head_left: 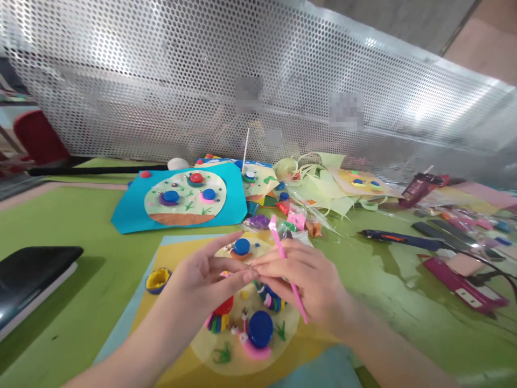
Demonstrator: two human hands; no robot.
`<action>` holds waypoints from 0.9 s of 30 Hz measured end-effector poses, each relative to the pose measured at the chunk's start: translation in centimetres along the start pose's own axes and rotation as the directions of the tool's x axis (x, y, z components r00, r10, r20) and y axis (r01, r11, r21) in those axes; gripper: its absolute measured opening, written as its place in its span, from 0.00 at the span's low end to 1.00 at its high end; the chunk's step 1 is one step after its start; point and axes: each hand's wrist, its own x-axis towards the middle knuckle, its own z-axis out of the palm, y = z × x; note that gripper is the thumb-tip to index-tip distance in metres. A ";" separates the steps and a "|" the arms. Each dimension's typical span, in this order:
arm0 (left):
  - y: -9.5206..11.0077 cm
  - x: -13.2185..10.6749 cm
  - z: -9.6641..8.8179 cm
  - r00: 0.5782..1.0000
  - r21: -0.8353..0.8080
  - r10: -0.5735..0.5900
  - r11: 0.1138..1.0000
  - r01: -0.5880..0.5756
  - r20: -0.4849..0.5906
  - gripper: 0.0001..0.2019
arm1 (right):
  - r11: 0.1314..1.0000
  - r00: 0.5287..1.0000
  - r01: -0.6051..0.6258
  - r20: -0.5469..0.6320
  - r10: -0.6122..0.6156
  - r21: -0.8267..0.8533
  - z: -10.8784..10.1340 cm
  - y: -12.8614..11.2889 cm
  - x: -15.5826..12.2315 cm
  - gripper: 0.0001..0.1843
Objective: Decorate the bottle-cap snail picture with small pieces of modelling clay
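My left hand (210, 280) and my right hand (307, 280) meet fingertip to fingertip above a round cream picture (226, 369) on yellow and blue paper. Whatever is pinched between the fingertips is too small or hidden to name. A pink plastic modelling tool (298, 299) slants through my right hand. Below my fingers, a clay snail has a dark blue bottle cap (260, 328) for its shell and a pink body. A red cap (224, 307) with striped clay is partly covered by my left hand. Another blue cap (242, 247) lies at the picture's top.
A blue sheet with a similar snail picture (186, 195) lies behind. Bagged clay (297, 220) is scattered beyond my hands. A yellow-filled cap (158, 280) sits left, a black device (36, 280) farther left. At right lie a dark pen-like tool (399, 238) and a magenta box (464, 285).
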 end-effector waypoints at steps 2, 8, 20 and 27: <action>0.1 -0.2 0.0 1.000 -0.007 -0.002 1.000 0.002 -0.005 0.33 | 1.000 1.000 0.012 -0.001 -0.012 -0.022 0.1 -0.1 0.0 0.07; 0.1 -0.5 0.2 1.000 -0.078 0.021 0.997 -0.022 -0.011 0.36 | 0.996 1.000 0.023 -0.015 -0.025 -0.092 0.1 -0.4 0.0 0.07; 0.0 0.0 -0.2 0.993 -0.140 0.046 0.988 -0.061 -0.110 0.27 | 0.940 0.911 -0.341 -0.247 0.331 0.000 -1.0 1.7 0.4 0.06; -0.1 0.5 -0.1 0.989 -0.059 0.109 0.992 -0.115 -0.099 0.17 | 0.850 0.852 -0.499 -0.084 0.517 0.171 -0.9 3.9 0.3 0.11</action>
